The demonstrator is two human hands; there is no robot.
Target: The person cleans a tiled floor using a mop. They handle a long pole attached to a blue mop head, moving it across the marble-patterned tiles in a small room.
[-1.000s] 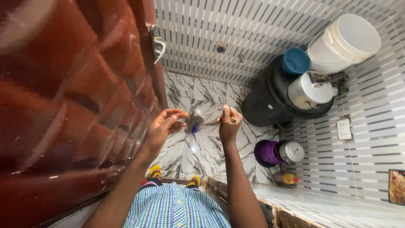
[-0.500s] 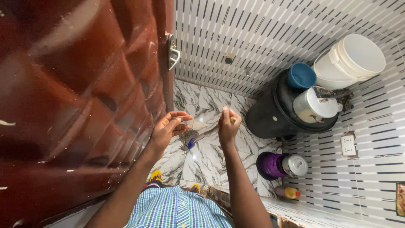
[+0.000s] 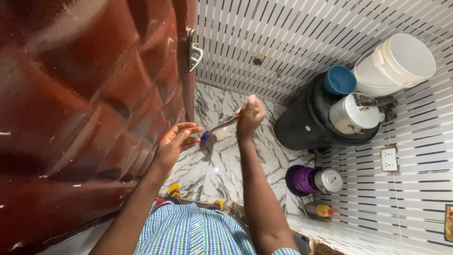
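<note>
Two hands at the glossy red-brown door point(image 3: 85, 108): right hand point(image 3: 248, 118) clenched on a thin-handled brush with blue collar and grey bristles point(image 3: 206, 140), left hand point(image 3: 173, 147) released, palm cupped just left of the bristles, seemingly shielding.

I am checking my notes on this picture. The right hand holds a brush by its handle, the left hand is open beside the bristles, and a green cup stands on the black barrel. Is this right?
Not quite: the cup on the black barrel is blue, not green, as the head view shows. The rest holds: the right hand holds the brush by its handle, and the left hand is open beside the bristles.
</note>
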